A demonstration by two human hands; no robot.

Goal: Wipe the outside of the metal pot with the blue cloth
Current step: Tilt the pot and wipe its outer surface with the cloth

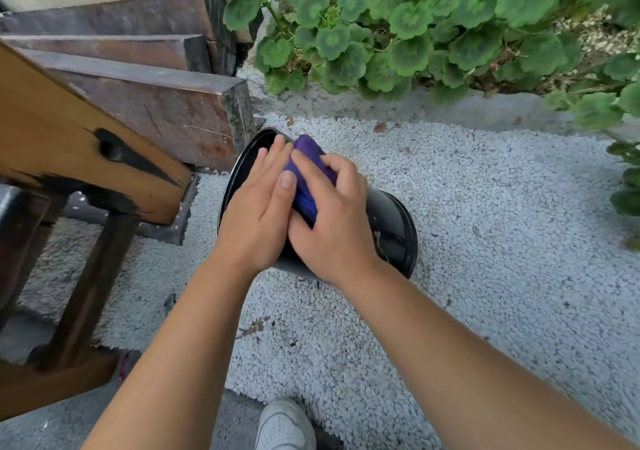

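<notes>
Now your right hand [332, 221] is gripping the bunched blue cloth [308, 175] against the tilted metal pot [391, 231], while your left hand's [254, 217] straight, close-set fingers are pressing beside it.

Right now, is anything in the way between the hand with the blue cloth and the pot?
Nothing visible is. The right hand grips the crumpled blue cloth and holds it against the side of the dark round metal pot. The left hand rests flat on the pot beside it.
</notes>
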